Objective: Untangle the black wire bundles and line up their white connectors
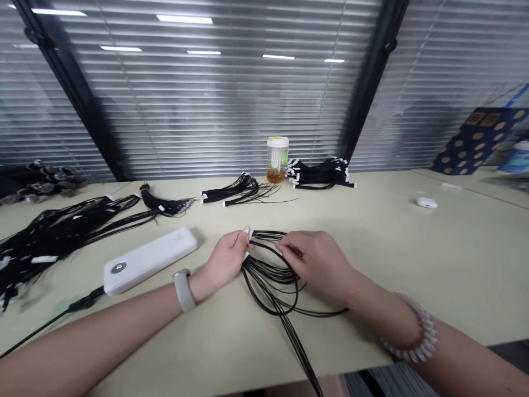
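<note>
A bundle of thin black wires (270, 281) lies on the pale table (372, 264) between my hands, with strands trailing over the front edge. Small white end tabs (248, 242) show at my left fingertips. My left hand (225, 259) pinches the bundle's end near those tabs. My right hand (308, 256) grips several wires close by, its fingers hiding part of them. A white power bank (146, 260) with a black cable lies just left of my left hand. A grey watch band circles my left wrist, and a pale beaded bracelet circles my right.
More black wire bundles with white tabs lie across the table: a large heap (70, 231) at left, others (239, 190) (320, 173) at the back. A lidded jar (278, 160), white earbud case (426, 202) and dotted blue box (475, 140) stand nearby.
</note>
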`<state>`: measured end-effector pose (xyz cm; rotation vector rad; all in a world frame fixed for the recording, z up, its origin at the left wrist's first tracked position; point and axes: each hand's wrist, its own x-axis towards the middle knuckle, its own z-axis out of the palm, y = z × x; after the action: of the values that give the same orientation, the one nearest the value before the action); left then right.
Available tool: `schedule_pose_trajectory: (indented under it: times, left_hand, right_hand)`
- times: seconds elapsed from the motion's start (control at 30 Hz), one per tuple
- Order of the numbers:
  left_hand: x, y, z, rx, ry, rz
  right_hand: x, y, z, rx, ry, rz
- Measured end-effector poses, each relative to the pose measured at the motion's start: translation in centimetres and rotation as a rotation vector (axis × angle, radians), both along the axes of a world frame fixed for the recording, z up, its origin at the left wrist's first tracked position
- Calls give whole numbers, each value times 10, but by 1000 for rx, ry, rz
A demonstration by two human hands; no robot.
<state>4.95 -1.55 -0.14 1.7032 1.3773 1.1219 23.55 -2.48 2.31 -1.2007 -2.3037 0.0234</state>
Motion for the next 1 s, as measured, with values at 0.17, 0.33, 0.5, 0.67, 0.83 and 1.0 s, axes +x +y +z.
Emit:
schedule_pose_trajectory:
  times: [0.17,0.33,0.5,0.67,0.83,1.0]
  left_hand:
    - [0,0,-1,-13,-6,-2]
    - [0,0,1,-13,0,2]
    - [0,-1,1,0,4,-14]
    - [0,0,0,28,15,-48]
    - [-1,-1,-2,38,84,-129]
    - [-1,-1,-3,89,140,-223]
  right_hand:
    - [0,0,0,19,12,41]
    - [-1,-1,0,20,-15,37]
    - [-1,0,-1,17,-32,64]
    - [-1,3,-3,-13,-79,72]
    - [-5,4,-4,-42,-88,68]
    - [-10,3,-8,-22,-96,71]
